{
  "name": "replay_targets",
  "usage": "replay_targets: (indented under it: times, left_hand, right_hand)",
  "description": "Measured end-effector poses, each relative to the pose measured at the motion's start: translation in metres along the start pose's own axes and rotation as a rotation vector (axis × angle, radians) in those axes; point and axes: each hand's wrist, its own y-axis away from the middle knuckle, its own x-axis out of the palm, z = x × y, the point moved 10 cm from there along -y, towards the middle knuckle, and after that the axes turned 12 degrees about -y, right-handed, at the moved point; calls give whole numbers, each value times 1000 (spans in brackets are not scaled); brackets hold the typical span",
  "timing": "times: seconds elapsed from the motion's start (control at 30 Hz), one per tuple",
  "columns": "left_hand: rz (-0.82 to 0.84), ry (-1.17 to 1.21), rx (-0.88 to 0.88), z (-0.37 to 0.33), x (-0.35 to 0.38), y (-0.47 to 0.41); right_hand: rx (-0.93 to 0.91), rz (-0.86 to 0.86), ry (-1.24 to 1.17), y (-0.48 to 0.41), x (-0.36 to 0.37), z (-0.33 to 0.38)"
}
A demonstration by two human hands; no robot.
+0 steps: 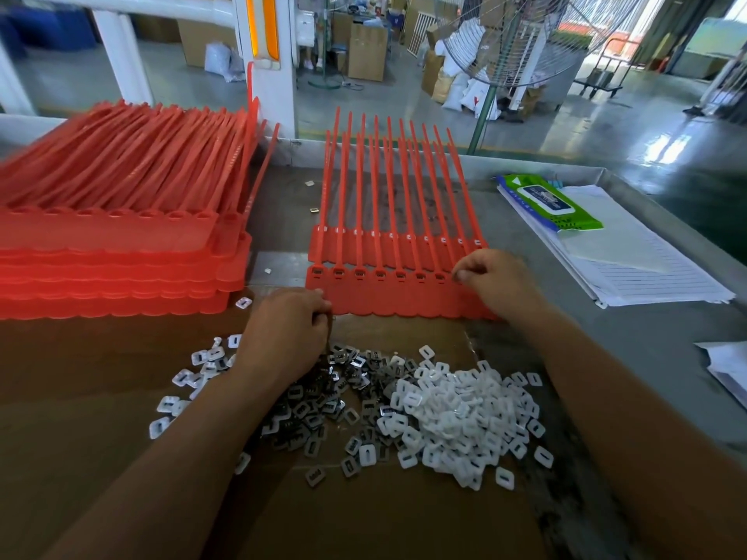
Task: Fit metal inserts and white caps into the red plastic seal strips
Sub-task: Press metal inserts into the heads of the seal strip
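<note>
1. The right grip (pixel 491 282) pinches at the rightmost socket of the near red seal strip (pixel 388 299), mid-surface (pixel 646 341).
2. The left grip (pixel 289 327) is clenched at that strip's near-left corner; I cannot tell what it holds.
3. The metal inserts (pixel 323 398) and white caps (pixel 456 418) are heaped nearer, on cardboard (pixel 81 377).
4. The stacked strips (pixel 113 244) sit at the left.

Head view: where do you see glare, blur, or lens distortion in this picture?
In the head view, daylight glares off the polished floor at far right. In the same view, the left stack of red seal strips looks soft and smeared, while the white caps in the foreground are sharp. The wide lens bows the white rail at top left.
</note>
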Motion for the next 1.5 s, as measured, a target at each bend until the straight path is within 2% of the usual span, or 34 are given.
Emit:
replay_targets:
  times: [0.07, 0.27, 0.67, 0.87, 1.1, 1.5]
  left_hand:
    - [-4, 3, -1, 0, -1, 0]
    - [-5, -9, 1, 0, 1, -2]
    - [12, -12, -3, 1, 2, -2]
    - [4, -11, 1, 0, 2, -1]
    - [3, -4, -6, 0, 1, -1]
    - [13, -1, -16, 2, 3, -1]
  right_hand:
    - [58, -52, -7, -10, -11, -18]
    - [101, -25, -25, -24, -8, -38]
    - [63, 16, 153, -25, 1, -29]
    - [123, -99, 6, -25, -8, -37]
    - [194, -118, -3, -27, -9, -41]
    - [122, -95, 32, -16, -8, -24]
